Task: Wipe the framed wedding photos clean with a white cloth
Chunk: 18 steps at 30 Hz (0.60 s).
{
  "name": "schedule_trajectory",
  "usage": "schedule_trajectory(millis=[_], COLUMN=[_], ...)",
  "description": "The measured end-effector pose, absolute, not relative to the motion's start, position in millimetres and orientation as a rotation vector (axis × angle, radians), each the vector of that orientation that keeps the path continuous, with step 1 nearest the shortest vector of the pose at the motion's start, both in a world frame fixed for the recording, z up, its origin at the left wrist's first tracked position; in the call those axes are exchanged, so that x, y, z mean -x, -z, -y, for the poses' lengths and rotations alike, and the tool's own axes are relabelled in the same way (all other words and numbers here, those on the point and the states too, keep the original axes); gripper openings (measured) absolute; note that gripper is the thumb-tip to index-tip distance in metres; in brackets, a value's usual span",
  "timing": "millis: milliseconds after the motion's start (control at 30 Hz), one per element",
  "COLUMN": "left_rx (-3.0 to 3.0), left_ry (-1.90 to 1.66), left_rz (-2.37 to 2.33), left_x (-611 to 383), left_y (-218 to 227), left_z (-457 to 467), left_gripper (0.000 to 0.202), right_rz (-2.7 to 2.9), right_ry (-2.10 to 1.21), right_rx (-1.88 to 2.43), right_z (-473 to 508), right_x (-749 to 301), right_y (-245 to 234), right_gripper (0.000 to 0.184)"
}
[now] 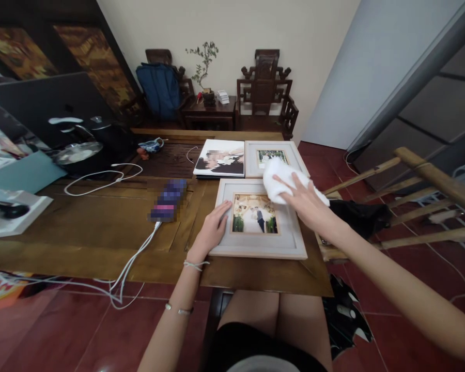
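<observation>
A light-framed wedding photo [256,214] lies flat near the table's front right corner. My left hand [214,227] rests on its left border, fingers stretched out flat over the edge. White and bunched up, a cloth [276,178] is under my right hand [308,204], whose fingers press around it over the frame's upper right corner. Behind it, a second picture frame [251,160] lies flat, partly covered by the cloth. To its left is a white-edged photo panel or album [219,157]; its exact kind I cannot tell.
The wooden table [101,227] also carries a phone [168,200] with a white cable, a lidded pot [78,155] and a monitor [54,98]. A wooden rack [395,201] stands on the right. Beyond the table are carved chairs [266,85] and a potted plant [208,95].
</observation>
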State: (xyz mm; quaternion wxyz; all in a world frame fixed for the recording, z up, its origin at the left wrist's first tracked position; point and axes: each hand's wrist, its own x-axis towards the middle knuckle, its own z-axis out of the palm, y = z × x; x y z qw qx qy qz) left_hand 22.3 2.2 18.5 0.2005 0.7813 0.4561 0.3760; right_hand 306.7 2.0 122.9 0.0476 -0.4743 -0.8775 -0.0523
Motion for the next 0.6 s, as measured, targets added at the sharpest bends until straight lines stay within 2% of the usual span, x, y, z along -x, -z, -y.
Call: schedule_trajectory(millis=[67,167,333,433,600], left_rx=[-2.183,-2.178,-2.181,-2.181,-2.184], left_ry=[-1.044,-1.036,-1.049,-1.061,-1.064], left_rz=[-1.272,-1.275,-1.290,-1.303,-1.300], left_x=[-22,-21,-22,-24,-25], left_y=[-19,-19,-18,-17,-16], left_z=[-2,-3,-2,-2,-1], left_gripper=[0.041,0.041,0.041,0.040,0.039], right_rz=[2.631,2.784,2.914,3.014,3.135], right_ry=[0.285,0.300,0.242,0.096,-0.102], right_rx=[1.507,1.453,1.436,1.447,1.340], right_z=[-28,-46,-9,43,106], right_x=[-303,-291,-270,-259,-246], right_y=[-115,-93,-76,-88,-102], right_gripper=[0.071,0.064,0.051,0.050,0.060])
